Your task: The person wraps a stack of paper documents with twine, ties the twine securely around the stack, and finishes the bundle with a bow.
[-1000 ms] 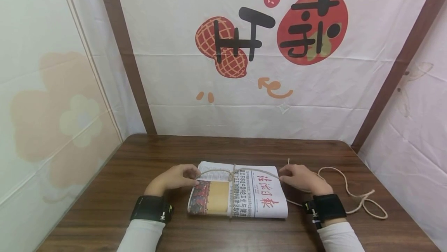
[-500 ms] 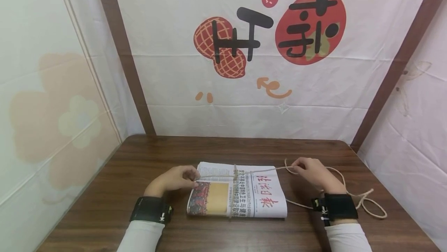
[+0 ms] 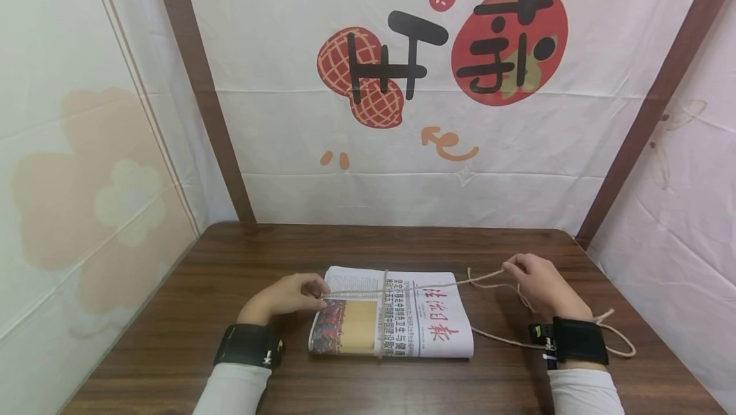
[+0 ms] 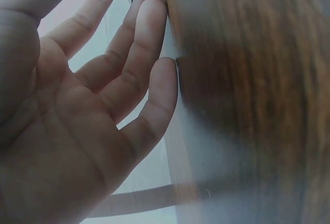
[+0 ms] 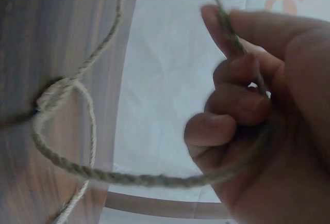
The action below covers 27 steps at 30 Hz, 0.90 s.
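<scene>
A folded stack of newspapers (image 3: 443, 338) lies mid-table, with one rope strand (image 3: 386, 278) crossing it from back to front. My left hand (image 3: 287, 294) is at the stack's left edge and pinches the rope between thumb and index finger; in the left wrist view the other fingers (image 4: 149, 33) stretch out beside the table. From there the rope (image 3: 485, 276) runs nearly straight across the papers to my right hand (image 3: 540, 284), held right of the stack. That hand pinches it, and the rope (image 5: 149, 180) loops down past the curled fingers in the right wrist view.
More rope (image 3: 500, 340) leaves the stack's right side and passes under the right wrist to a knotted loop (image 3: 621, 345) on the wooden table (image 3: 276, 246). White printed curtains (image 3: 287, 198) enclose the back and sides.
My right hand has moved right and away from the stack, drawing the rope straighter; the small loop at the middle of the papers has gone. The left hand stays almost where it was.
</scene>
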Motion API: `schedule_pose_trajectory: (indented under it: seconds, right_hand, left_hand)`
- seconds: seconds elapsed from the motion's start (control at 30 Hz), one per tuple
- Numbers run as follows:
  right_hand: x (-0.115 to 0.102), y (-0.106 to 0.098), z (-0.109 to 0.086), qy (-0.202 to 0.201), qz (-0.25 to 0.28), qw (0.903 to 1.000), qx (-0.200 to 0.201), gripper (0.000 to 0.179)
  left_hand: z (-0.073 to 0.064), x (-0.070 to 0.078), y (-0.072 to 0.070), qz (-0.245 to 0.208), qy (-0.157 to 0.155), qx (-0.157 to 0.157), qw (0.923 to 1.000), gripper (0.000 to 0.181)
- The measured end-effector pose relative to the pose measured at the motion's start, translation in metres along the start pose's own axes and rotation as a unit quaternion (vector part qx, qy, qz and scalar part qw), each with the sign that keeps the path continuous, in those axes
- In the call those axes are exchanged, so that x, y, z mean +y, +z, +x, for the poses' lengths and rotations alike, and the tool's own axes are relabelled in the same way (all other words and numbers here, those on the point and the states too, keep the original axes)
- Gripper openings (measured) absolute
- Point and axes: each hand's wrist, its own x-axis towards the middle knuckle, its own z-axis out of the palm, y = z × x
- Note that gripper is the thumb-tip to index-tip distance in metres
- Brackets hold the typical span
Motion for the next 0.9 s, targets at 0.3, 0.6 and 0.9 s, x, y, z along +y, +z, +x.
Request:
schedule_pose_trajectory:
  seconds: [0.3,0.6,0.9]
  right_hand:
    - [0.01,0.008,-0.004,0.043,0.039,0.99,-0.129,0.019]
    - [0.018,0.01,-0.006,0.097,0.07,0.9794,-0.162,0.046]
    - [0.044,0.004,-0.009,0.08,-0.008,0.993,-0.087,0.057]
  left_hand:
    - [0.001,0.001,-0.001,-0.003,0.004,-0.005,1.0,0.028]
    - [0.001,0.003,0.0,-0.001,0.002,-0.002,1.0,0.028]
    - [-0.001,0.004,0.0,-0.001,-0.009,0.0,1.0,0.027]
